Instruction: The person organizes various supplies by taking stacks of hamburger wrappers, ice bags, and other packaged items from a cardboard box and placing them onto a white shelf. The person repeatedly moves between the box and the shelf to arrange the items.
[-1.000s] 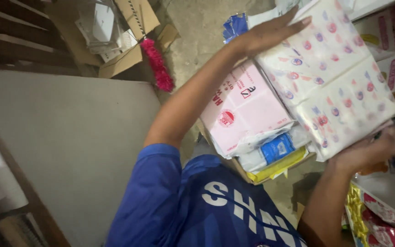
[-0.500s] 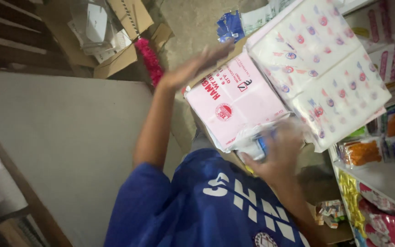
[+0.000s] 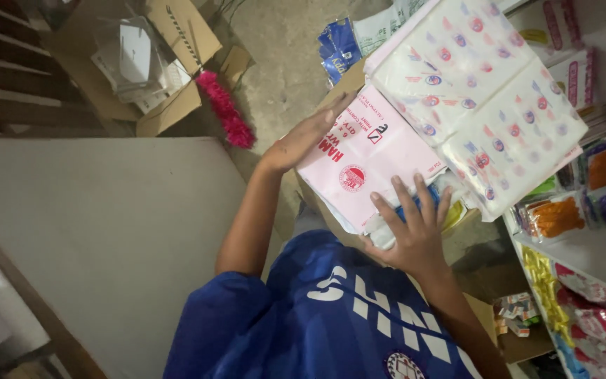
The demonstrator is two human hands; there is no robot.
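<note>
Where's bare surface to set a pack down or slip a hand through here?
Free: the grey panel left of the left hand, and the concrete floor between the pink duster and the blue packets. Crowded: the carton under the pink pack and patterned white pack, where the right hand rests, and the shelves at right.

The left hand [image 3: 306, 137] lies flat against the edge of a flat pink paper pack with red print [image 3: 366, 165]. The right hand [image 3: 412, 228] spreads its fingers [image 3: 405, 195] over a small blue and white packet [image 3: 415, 210], maybe pressing it down. A big white plastic pack with red and blue dots [image 3: 478, 91] rests on top of the pink one. A fluffy pink duster [image 3: 222, 109] lies on the grey floor [image 3: 289, 63].
</note>
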